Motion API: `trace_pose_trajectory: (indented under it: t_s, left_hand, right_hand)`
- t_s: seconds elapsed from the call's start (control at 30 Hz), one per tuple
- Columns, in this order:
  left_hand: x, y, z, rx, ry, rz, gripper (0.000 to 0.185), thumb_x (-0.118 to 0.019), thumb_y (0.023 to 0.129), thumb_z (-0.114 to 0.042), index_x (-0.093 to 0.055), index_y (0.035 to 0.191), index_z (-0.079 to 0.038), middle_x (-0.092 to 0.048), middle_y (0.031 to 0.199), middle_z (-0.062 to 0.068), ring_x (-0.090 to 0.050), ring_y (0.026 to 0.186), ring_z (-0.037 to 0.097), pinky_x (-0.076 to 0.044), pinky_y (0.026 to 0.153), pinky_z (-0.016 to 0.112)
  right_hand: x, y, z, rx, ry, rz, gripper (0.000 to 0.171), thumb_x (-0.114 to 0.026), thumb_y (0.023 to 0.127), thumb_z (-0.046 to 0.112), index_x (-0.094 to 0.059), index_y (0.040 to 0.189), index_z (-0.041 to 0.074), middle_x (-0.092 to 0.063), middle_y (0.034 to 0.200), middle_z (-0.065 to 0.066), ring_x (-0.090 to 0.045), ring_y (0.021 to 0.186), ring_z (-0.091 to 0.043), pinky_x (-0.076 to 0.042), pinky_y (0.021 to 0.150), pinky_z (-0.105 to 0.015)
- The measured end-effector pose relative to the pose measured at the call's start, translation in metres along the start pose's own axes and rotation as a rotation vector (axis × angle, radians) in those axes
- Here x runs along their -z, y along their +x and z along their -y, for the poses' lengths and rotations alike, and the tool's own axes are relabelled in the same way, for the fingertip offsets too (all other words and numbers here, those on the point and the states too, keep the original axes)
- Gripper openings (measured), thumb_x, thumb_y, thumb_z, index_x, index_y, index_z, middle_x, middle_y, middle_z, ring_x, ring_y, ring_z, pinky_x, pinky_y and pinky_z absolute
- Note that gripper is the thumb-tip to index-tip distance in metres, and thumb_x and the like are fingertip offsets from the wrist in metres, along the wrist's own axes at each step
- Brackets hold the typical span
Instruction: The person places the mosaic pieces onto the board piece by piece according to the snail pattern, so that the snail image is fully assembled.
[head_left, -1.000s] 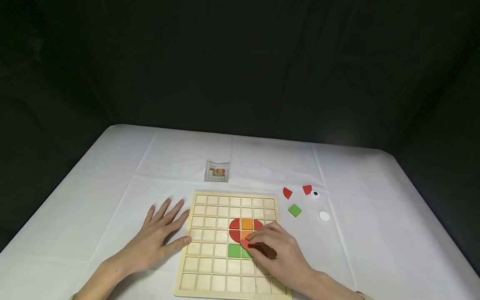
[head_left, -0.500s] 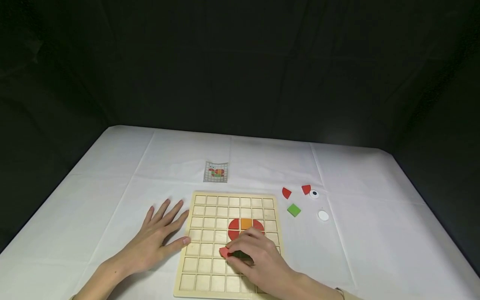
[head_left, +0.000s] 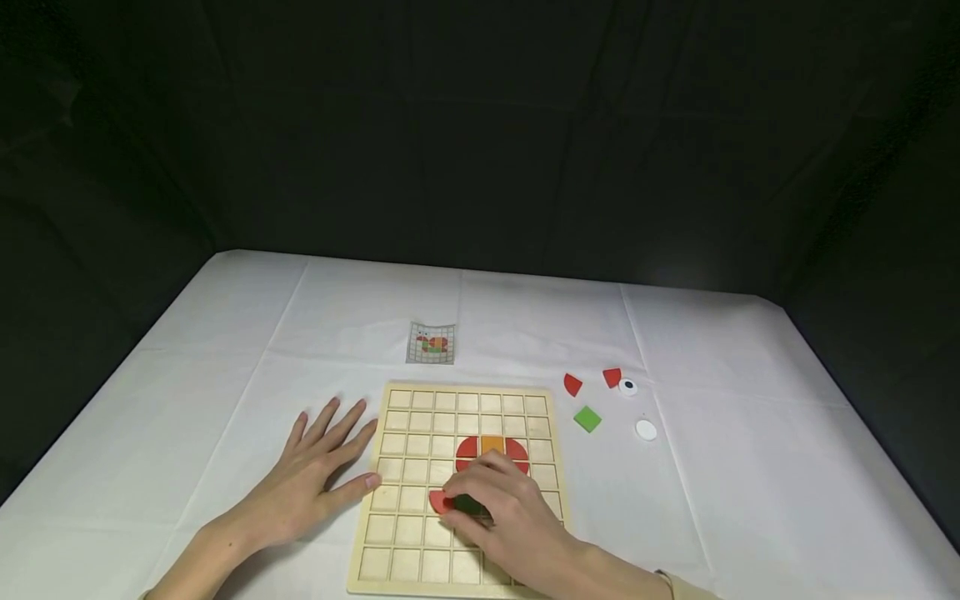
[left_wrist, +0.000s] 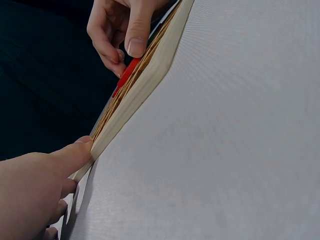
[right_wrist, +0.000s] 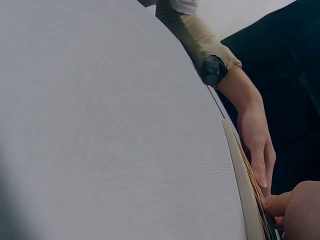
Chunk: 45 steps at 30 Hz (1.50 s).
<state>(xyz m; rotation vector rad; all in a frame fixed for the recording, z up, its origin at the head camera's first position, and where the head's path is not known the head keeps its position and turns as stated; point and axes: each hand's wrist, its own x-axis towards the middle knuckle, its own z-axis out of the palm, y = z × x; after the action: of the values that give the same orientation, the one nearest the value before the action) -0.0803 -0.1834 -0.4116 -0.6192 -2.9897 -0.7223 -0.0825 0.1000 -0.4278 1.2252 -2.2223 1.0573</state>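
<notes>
A wooden grid board (head_left: 408,529) lies near the front of the table. My right hand (head_left: 510,517) is over its middle and pinches a red quarter-circle tile (head_left: 438,502) between thumb and fingers, at a cell left of the inlaid tiles. Behind the hand, red tiles (head_left: 516,448) and an orange tile (head_left: 492,444) sit in the grid. A green patch (head_left: 469,505) shows under the fingers, mostly hidden. My left hand (head_left: 307,479) rests on the table with fingers spread, its thumb touching the board's left edge. In the left wrist view the red tile (left_wrist: 128,75) is beneath the right fingers.
Right of the board lie two red quarter-circle tiles (head_left: 573,384), a green square tile (head_left: 587,418), a white disc with a black dot (head_left: 628,387) and a plain white disc (head_left: 646,430). Behind the board is a small picture card (head_left: 431,343). A black curtain (head_left: 480,142) stands behind the table.
My right hand has moved left across the board with the red quarter-circle tile, from over the green tiles to the cell left of them. The left hand has stayed put.
</notes>
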Motion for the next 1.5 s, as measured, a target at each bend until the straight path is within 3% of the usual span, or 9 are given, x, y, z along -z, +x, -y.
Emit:
trace_pose_trajectory:
  t_s: [0.63,0.8,1.0,1.27,1.4,1.5]
  left_hand:
    - [-0.001,-0.001,0.000,0.023,-0.036,0.002,0.069,-0.054,0.098,-0.055,-0.044,0.151,-0.012,-0.024,0.165,0.006,-0.007,0.154,0.039,0.002,0.121,0.063]
    - [-0.002,-0.002,0.000,0.018,-0.042,0.012,0.069,-0.054,0.098,-0.054,-0.043,0.152,-0.012,-0.023,0.166,0.007,-0.007,0.154,0.039,0.003,0.121,0.062]
    - [-0.003,-0.003,0.000,0.011,-0.039,0.012,0.069,-0.054,0.099,-0.054,-0.043,0.152,-0.012,-0.023,0.166,0.007,-0.007,0.154,0.040,0.003,0.121,0.063]
    - [-0.001,0.000,0.000,0.000,-0.015,-0.002,0.068,-0.054,0.098,-0.054,-0.044,0.151,-0.012,-0.024,0.165,0.007,-0.008,0.154,0.040,0.001,0.121,0.064]
    - [0.000,0.000,0.000,0.000,-0.012,-0.006,0.068,-0.054,0.098,-0.054,-0.044,0.151,-0.012,-0.025,0.165,0.006,-0.009,0.154,0.040,0.001,0.121,0.063]
    - [0.000,0.000,0.000,0.000,-0.016,-0.005,0.068,-0.054,0.098,-0.054,-0.044,0.151,-0.012,-0.025,0.165,0.007,-0.009,0.154,0.040,0.001,0.120,0.064]
  right_hand:
    - [-0.001,0.002,-0.002,-0.003,-0.025,0.019,0.014,-0.081,0.084,0.018,-0.072,0.095,0.016,-0.073,0.095,0.009,-0.061,0.097,-0.009,-0.052,0.086,-0.015]
    - [0.008,-0.003,-0.008,-0.007,-0.042,-0.019,0.016,-0.083,0.082,0.014,-0.072,0.094,0.014,-0.074,0.095,0.007,-0.061,0.095,-0.009,-0.053,0.084,-0.015]
    - [0.038,-0.018,-0.033,-0.127,-0.083,-0.097,0.018,-0.083,0.079,0.006,-0.074,0.094,0.012,-0.074,0.095,0.004,-0.061,0.093,-0.012,-0.051,0.080,-0.011]
    - [0.082,-0.042,-0.072,-0.278,-0.284,-0.187,0.025,-0.084,0.075,0.004,-0.074,0.097,0.009,-0.075,0.095,0.002,-0.060,0.092,-0.012,-0.046,0.083,-0.006]
    - [0.095,-0.050,-0.084,-0.323,-0.371,-0.221,0.028,-0.086,0.072,0.002,-0.074,0.097,0.008,-0.075,0.094,0.001,-0.060,0.093,-0.014,-0.042,0.086,-0.002]
    - [0.100,-0.053,-0.089,-0.372,-0.408,-0.212,0.029,-0.087,0.072,0.003,-0.074,0.098,0.007,-0.074,0.093,0.001,-0.060,0.094,-0.014,-0.043,0.085,-0.006]
